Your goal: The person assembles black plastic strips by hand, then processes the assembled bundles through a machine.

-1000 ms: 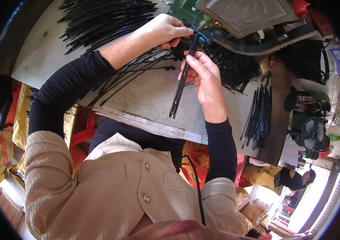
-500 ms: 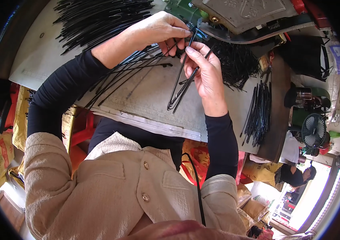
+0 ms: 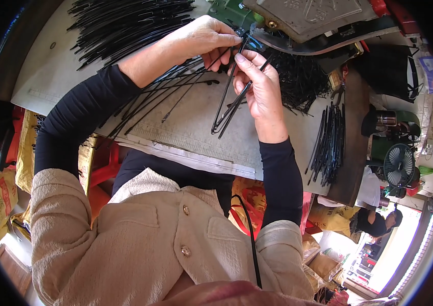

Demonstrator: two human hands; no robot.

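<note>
My left hand [image 3: 208, 42] is closed in a pinch at the machine's edge, gripping a thin black rod [image 3: 178, 104] that slants down to the left over the table. Close beside it, my right hand [image 3: 258, 84] is closed around several thin black rods [image 3: 222, 122]; their lower ends stick out below the palm. Both sets of fingertips nearly meet in front of the green machine part [image 3: 231, 14], and the rods' upper ends there are partly hidden by fingers. More black rods [image 3: 147, 102] lie loose under my left forearm.
A big heap of black rods [image 3: 124, 28] covers the far left of the grey table [image 3: 186, 137]. Tangled black pieces [image 3: 300, 76] lie beneath the metal cover [image 3: 310, 18]. On the right sit a bundle of rods [image 3: 327, 145] and a small fan [image 3: 399, 164].
My right hand and its rods have shifted slightly up and left. The thin rod slanting from my left hand, blurred before, now shows clearly.
</note>
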